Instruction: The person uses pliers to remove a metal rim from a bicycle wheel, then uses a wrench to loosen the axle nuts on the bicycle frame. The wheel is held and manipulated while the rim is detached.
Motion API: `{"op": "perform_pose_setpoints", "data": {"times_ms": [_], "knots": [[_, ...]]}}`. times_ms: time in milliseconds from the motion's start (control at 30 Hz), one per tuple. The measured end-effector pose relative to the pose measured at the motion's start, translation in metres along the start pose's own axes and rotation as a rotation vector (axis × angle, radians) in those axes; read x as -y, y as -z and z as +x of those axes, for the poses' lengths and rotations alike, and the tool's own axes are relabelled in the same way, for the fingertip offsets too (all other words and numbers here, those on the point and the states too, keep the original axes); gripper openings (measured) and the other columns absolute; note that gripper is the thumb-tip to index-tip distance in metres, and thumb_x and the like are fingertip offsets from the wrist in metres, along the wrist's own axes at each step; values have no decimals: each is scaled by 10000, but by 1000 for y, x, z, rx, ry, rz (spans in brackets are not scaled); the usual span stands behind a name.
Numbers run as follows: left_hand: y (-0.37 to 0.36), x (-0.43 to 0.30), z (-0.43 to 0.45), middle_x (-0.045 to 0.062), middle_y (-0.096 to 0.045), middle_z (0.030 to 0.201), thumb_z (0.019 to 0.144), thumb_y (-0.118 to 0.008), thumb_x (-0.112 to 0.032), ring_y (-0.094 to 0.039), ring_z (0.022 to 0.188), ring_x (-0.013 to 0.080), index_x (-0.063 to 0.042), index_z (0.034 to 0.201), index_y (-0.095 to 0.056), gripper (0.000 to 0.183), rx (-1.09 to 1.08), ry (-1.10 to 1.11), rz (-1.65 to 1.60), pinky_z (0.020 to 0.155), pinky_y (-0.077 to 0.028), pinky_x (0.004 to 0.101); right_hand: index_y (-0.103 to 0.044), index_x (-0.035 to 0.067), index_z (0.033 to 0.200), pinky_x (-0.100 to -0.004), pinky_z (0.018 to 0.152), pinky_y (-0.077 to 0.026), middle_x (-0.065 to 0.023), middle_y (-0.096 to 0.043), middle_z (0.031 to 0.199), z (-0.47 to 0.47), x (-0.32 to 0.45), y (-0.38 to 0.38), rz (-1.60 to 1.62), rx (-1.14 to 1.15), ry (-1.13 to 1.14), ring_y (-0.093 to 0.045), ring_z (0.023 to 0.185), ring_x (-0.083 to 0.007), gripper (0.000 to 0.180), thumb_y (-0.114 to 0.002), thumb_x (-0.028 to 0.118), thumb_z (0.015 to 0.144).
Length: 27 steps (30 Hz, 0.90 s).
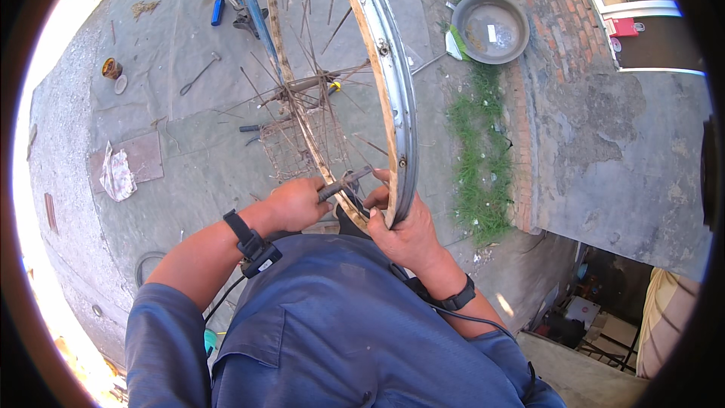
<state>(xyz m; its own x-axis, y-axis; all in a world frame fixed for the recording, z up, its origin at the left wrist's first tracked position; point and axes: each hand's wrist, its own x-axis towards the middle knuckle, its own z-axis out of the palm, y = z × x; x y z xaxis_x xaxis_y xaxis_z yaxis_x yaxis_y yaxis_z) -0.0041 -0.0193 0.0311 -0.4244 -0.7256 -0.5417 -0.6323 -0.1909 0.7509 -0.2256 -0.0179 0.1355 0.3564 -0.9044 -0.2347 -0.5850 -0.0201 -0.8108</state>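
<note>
A bicycle wheel rim (405, 124), silvery outside and rusty inside, stands upright before me. Its hub (306, 86) carries many thin spokes, and several stick out with their outer ends free of the rim. My right hand (405, 232) grips the rim at its lowest part, thumb on the near side and fingers reaching inside. In my left hand (297, 204) is a dark, worn metal hand tool (348, 181), pointing across the inside of the rim towards my right fingers. The tool's exact kind is unclear. Whatever the right fingertips touch inside the rim is too small to tell.
A blue bicycle frame (257, 22) and a wire basket (283, 147) lie beyond the wheel. On the ground sheet are a blue box (217, 12), a long-handled tool (199, 73), an open tin (111, 68) and a cloth (117, 173). A grey basin (520, 39) stands right, near grass (481, 153).
</note>
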Motion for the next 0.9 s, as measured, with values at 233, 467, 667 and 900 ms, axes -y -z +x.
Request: {"op": "perform_pose_setpoints", "data": {"times_ms": [233,467,667,900], "knots": [[-9,5,1,256,-692,847,901,-716,-306,-680,834,450,7,980,-644,330,-90,19,-20,766,-531,503,-450,21,1443,-331,784,-552,-87,-698,954,-1,-3,-1,22,4,-2,-684,849,-176,605,-629,1,865],[-22,11,-13,244,-692,817,921,-691,-325,-675,780,450,-10,952,-647,319,-80,-3,-46,722,-527,526,-448,17,1443,-334,789,-555,-88,-693,958,2,2,1,35,4,-18,-683,862,-178,609,-627,-3,861],[-12,53,-45,178,-722,782,961,-652,-379,-714,737,350,-8,993,-666,373,-3,72,-25,688,-558,451,-446,14,1440,-336,795,-561,-93,-689,955,0,-2,1,21,18,-32,-684,863,-181,607,-623,-15,860],[-13,71,-42,107,-731,761,1013,-588,-378,-712,637,220,14,1024,-673,401,206,407,-299,641,-572,360,-444,16,1437,-339,810,-570,-104,-685,956,1,2,1,42,16,-24,-691,879,-191,604,-619,-24,861]]}}
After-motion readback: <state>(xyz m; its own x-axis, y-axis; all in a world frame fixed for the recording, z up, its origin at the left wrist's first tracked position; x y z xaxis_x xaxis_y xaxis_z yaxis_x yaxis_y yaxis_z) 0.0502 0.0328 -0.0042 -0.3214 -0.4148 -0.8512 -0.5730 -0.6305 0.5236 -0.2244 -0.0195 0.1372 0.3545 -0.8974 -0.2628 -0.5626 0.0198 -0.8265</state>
